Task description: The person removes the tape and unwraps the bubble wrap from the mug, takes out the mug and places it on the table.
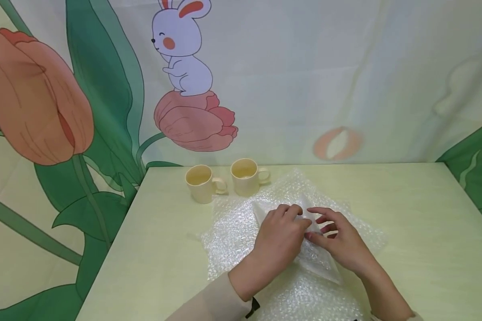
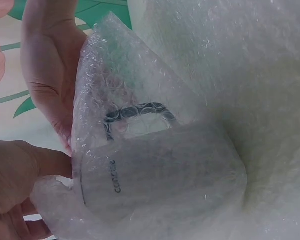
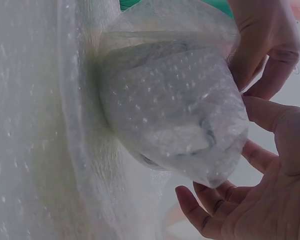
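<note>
A mug (image 2: 160, 172) with a dark-edged handle and small dark lettering stands wrapped in bubble wrap (image 2: 140, 70). Through the clear layers its pale body shows, blurred by the bubbles. My left hand (image 1: 281, 236) curls over the top of the bundle and pinches the bubble wrap at the mug's rim. On the other side is my right hand (image 1: 343, 243), its thumb touching the wrap near the rim. The other right fingers (image 3: 205, 210) are loosely bent and spread beside the wrap. In the head view the hands and wrap hide most of the mug.
Two cream-yellow mugs (image 1: 201, 187) stand at the back of the pale table (image 1: 152, 249), left of the bundle. A flat sheet of bubble wrap (image 1: 233, 240) lies under the bundle and reaches the front. A printed cloth (image 1: 273, 89) hangs behind the table.
</note>
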The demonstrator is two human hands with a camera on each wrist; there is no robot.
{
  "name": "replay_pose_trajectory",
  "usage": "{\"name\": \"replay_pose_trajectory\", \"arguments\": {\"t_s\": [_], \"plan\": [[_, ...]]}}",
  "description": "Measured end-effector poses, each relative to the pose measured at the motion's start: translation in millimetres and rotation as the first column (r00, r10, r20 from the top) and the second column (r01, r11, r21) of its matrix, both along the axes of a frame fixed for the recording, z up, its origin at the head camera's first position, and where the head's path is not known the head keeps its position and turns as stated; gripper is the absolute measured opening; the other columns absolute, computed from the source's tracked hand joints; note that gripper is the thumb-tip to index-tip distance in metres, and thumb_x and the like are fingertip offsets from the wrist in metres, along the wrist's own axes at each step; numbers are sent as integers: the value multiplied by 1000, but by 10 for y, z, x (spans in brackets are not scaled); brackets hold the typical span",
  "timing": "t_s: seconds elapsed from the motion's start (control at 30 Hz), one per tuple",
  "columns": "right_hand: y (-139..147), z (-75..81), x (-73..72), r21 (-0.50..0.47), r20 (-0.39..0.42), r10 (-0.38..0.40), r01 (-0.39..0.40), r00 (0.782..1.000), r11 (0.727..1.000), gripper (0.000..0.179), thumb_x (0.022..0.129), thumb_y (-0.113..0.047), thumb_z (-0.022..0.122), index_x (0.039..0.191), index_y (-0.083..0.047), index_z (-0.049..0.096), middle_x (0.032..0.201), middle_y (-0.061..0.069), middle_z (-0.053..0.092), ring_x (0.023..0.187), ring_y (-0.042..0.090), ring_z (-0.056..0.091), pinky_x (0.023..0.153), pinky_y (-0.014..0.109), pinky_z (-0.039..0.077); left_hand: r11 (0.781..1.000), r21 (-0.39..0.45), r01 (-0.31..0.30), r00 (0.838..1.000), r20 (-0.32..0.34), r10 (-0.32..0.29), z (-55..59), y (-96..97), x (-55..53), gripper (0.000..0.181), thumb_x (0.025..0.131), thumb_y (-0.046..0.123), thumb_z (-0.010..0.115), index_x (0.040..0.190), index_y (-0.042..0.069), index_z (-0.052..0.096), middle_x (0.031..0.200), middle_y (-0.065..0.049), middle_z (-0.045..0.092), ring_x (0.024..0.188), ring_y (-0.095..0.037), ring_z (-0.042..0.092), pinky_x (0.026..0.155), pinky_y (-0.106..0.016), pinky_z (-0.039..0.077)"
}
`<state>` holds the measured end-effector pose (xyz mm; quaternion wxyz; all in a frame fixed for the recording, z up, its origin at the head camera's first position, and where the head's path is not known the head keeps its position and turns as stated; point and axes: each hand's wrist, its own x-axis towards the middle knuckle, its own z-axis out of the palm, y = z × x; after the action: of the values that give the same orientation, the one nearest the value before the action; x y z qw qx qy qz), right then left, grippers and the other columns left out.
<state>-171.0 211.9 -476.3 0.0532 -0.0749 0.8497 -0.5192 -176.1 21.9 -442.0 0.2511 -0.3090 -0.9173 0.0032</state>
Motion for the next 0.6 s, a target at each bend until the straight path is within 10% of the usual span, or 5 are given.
{"name": "replay_pose_trajectory", "arguments": {"t_s": [0.6], "plan": [[-17,-81,-6,32,-57,5,-4,998,999,54,95,-29,77,146,-22,60,125,16,56,102,26,57,84,36,52,987,-157,31,999,-9,-33,54,112,-102,9,89,20,80,82,26,80,88,8,68,79,-12,64,65,-23,53]]}}
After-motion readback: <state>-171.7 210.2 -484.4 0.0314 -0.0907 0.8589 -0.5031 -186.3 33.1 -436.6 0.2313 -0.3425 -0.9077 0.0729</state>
